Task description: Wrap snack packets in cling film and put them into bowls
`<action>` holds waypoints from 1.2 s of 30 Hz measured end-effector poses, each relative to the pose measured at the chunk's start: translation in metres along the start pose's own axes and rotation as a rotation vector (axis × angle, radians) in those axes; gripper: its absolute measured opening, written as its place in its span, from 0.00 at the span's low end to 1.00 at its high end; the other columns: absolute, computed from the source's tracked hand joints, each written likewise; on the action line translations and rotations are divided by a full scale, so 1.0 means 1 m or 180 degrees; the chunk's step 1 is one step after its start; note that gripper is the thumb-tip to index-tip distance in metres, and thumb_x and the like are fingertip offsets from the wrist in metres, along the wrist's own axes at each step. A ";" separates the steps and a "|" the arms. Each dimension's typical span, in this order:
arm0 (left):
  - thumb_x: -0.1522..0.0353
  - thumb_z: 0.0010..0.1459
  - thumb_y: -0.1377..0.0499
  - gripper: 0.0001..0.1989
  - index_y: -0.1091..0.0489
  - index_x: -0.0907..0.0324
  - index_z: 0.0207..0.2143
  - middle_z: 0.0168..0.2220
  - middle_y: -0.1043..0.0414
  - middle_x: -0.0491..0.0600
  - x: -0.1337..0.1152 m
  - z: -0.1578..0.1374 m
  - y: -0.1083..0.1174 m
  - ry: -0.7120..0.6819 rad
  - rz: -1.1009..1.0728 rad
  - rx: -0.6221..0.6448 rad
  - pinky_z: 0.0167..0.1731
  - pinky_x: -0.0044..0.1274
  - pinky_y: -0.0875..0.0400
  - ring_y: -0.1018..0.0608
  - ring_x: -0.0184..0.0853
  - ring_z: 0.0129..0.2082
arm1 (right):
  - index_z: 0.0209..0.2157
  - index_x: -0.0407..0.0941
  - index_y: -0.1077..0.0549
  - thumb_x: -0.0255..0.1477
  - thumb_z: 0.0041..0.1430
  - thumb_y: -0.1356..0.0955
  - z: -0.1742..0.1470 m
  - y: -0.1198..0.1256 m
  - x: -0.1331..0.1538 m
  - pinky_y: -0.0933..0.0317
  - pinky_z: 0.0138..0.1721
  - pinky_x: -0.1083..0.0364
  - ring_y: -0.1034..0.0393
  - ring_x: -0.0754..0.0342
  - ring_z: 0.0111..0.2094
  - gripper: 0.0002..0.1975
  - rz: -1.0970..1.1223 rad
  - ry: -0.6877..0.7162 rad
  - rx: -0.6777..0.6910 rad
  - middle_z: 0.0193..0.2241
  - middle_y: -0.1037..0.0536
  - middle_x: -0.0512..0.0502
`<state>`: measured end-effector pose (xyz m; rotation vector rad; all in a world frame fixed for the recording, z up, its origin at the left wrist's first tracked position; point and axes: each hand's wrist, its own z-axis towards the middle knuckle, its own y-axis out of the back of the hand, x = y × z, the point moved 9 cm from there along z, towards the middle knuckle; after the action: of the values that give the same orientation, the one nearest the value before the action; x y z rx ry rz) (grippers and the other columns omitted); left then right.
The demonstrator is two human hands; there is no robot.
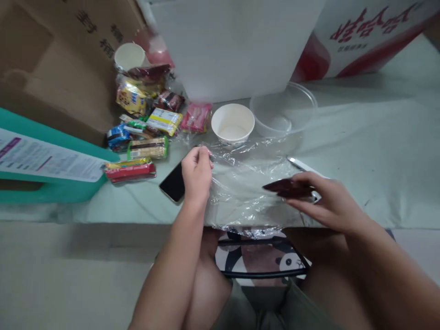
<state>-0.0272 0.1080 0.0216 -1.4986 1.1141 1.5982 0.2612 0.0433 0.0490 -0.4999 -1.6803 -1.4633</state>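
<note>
My left hand is closed, pinching the upper left edge of a clear plastic bag spread over the table's front edge. Beneath that wrist a black phone lies partly hidden. Between the thumb and fingers of my right hand is a dark maroon snack packet, held above the bag's right part. A white pen-like tool lies behind my right fingers, partly covered. Just beyond the bag stand a white paper bowl and a clear round plastic tub.
Several wrapped snacks are heaped at the left, below a paper cup. A teal and white container and a cardboard box border that side. A white box and a red-and-white carton stand at the back.
</note>
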 end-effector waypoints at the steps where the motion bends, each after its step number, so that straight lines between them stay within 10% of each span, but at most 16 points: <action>1: 0.65 0.66 0.44 0.14 0.32 0.57 0.26 0.18 0.39 0.41 0.000 -0.001 0.000 0.0021 0.0022 0.0042 0.20 0.20 0.44 0.36 0.27 0.18 | 0.43 0.48 0.27 0.41 0.57 0.26 -0.002 0.009 -0.012 0.29 0.32 0.53 0.22 0.50 0.33 0.17 0.0401 -0.0291 -0.0351 0.35 0.17 0.46; 7: 0.64 0.65 0.44 0.15 0.31 0.58 0.25 0.19 0.37 0.42 -0.012 -0.008 -0.002 -0.0125 0.0118 0.0441 0.22 0.22 0.43 0.34 0.28 0.20 | 0.41 0.50 0.26 0.46 0.55 0.26 -0.006 0.037 -0.042 0.30 0.30 0.51 0.28 0.54 0.28 0.18 0.1582 -0.1010 -0.2139 0.31 0.23 0.51; 12: 0.63 0.65 0.44 0.15 0.33 0.57 0.24 0.19 0.37 0.42 -0.021 -0.011 -0.005 -0.0200 0.0091 0.0713 0.24 0.24 0.43 0.34 0.29 0.21 | 0.45 0.48 0.25 0.40 0.53 0.25 0.064 0.093 0.028 0.30 0.45 0.41 0.24 0.46 0.38 0.19 -0.0142 -0.0081 -0.2648 0.37 0.21 0.46; 15: 0.63 0.64 0.44 0.15 0.33 0.57 0.24 0.19 0.36 0.42 -0.027 -0.013 -0.010 -0.0296 0.0086 0.0936 0.24 0.24 0.42 0.34 0.29 0.20 | 0.44 0.50 0.24 0.38 0.56 0.26 0.139 0.099 0.051 0.35 0.52 0.37 0.26 0.40 0.49 0.15 -0.1609 0.0258 -0.1877 0.45 0.21 0.41; 19: 0.62 0.64 0.44 0.14 0.31 0.57 0.26 0.20 0.34 0.43 -0.035 -0.016 -0.014 -0.0445 0.0012 0.1245 0.24 0.23 0.39 0.32 0.30 0.21 | 0.39 0.52 0.24 0.43 0.53 0.25 0.187 0.092 0.020 0.32 0.41 0.39 0.26 0.40 0.41 0.15 -0.2244 0.0018 -0.1059 0.36 0.22 0.43; 23: 0.56 0.64 0.42 0.16 0.28 0.58 0.30 0.26 0.25 0.46 -0.042 -0.024 -0.018 -0.0459 -0.0470 0.1678 0.22 0.24 0.41 0.36 0.26 0.18 | 0.45 0.51 0.24 0.44 0.63 0.31 0.138 0.078 0.019 0.32 0.47 0.35 0.26 0.36 0.48 0.15 -0.1919 0.0382 -0.1284 0.44 0.21 0.37; 28: 0.47 0.58 0.38 0.25 0.36 0.58 0.25 0.42 0.17 0.54 -0.046 -0.041 -0.029 0.0188 -0.1632 0.2604 0.13 0.22 0.56 0.48 0.18 0.12 | 0.58 0.52 0.33 0.46 0.63 0.30 0.045 0.024 -0.006 0.33 0.58 0.36 0.28 0.40 0.59 0.26 0.0118 0.0131 -0.1026 0.57 0.25 0.37; 33: 0.37 0.49 0.41 0.37 0.53 0.57 0.20 0.34 0.16 0.55 -0.035 -0.062 -0.032 0.0723 -0.1891 0.2886 0.09 0.21 0.61 0.55 0.18 0.10 | 0.70 0.56 0.53 0.55 0.53 0.26 0.032 -0.060 -0.013 0.39 0.65 0.37 0.45 0.40 0.73 0.52 0.1495 -0.0009 0.0180 0.73 0.48 0.32; 36: 0.30 0.40 0.43 0.42 0.57 0.56 0.18 0.22 0.22 0.55 -0.020 -0.070 -0.032 0.0967 -0.1645 0.2772 0.08 0.23 0.57 0.53 0.21 0.09 | 0.73 0.54 0.68 0.54 0.49 0.24 0.044 -0.078 -0.010 0.34 0.60 0.39 0.35 0.41 0.66 0.65 0.1903 -0.0113 0.0417 0.71 0.44 0.26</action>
<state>0.0327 0.0592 0.0385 -1.2681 1.2207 0.4276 0.1946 0.0682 -0.0058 -0.8690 -1.4656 -0.9077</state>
